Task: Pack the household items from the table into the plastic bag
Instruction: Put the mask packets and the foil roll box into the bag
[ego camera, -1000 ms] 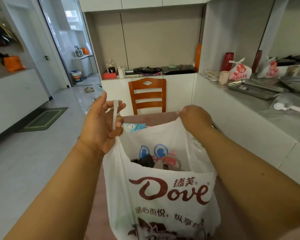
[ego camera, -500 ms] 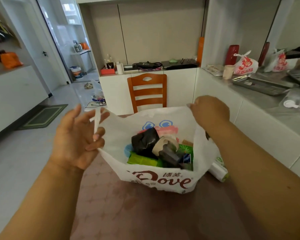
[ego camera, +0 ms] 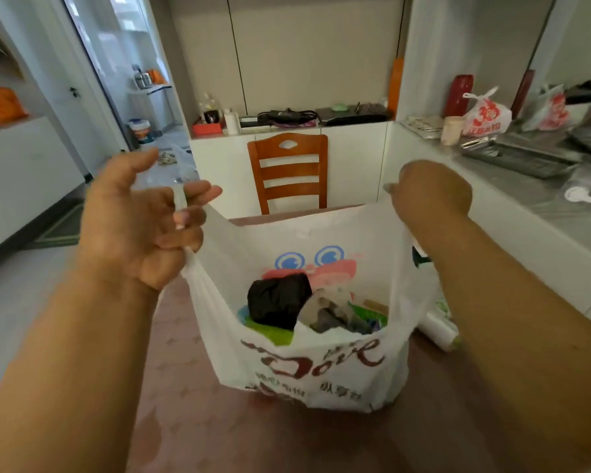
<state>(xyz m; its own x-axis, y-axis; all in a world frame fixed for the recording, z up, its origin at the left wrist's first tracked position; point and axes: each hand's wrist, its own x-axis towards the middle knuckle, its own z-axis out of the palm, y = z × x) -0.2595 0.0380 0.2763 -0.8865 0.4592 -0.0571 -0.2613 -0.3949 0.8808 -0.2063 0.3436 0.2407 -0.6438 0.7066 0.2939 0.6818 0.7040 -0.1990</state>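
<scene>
A white plastic bag (ego camera: 321, 373) with red lettering stands on the reddish-brown table (ego camera: 219, 421), its mouth held wide. My left hand (ego camera: 140, 220) grips the bag's left handle between its fingers. My right hand (ego camera: 430, 189) holds the right handle from above. Inside the bag lie a black crumpled bundle (ego camera: 277, 300), a roll of tape (ego camera: 321, 312), green packets (ego camera: 270, 331) and other small items. A white roll with a green end (ego camera: 439, 331) lies on the table just right of the bag, outside it.
A wooden chair (ego camera: 289, 172) stands at the table's far side. A grey counter (ego camera: 560, 196) on the right carries a metal tray, a cup, a red bottle and knotted bags. A low white cabinet with clutter runs behind the chair. Tiled floor is at left.
The bag came down from near the camera onto the table, then was pulled up and wider by both handles. My left fingers closed tighter on the left handle.
</scene>
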